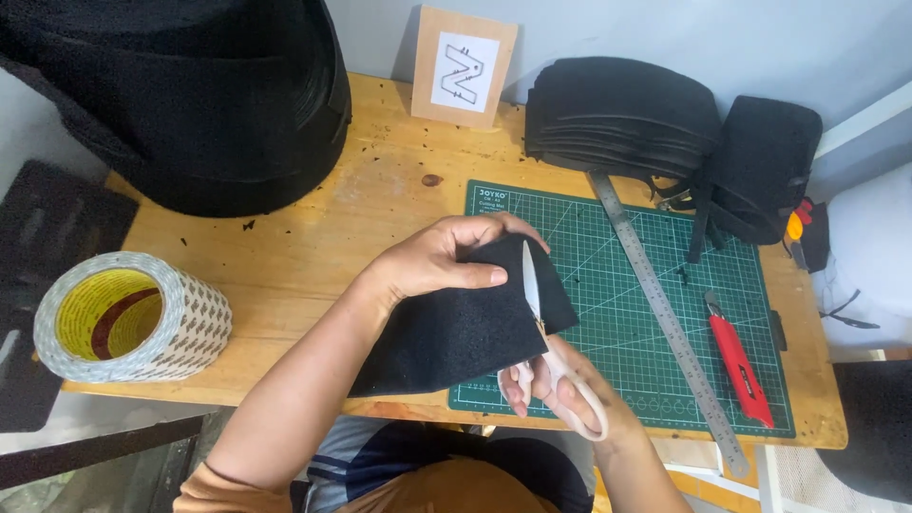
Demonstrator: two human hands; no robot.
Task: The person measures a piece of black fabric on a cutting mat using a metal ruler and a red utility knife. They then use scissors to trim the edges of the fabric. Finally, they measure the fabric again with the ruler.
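Left hand (432,261) grip clamped on black felt sheet (456,328) | right hand (560,389) grip closed on pale-handled scissors (549,347) | I'd keep felt taut, blades square.

I see a wooden table (313,237), green cutting mat (608,285) at right, steel ruler (665,318) and red utility knife (739,359) on it, tape roll (133,318) at lower left, black fabric stack (617,114) at upper right.
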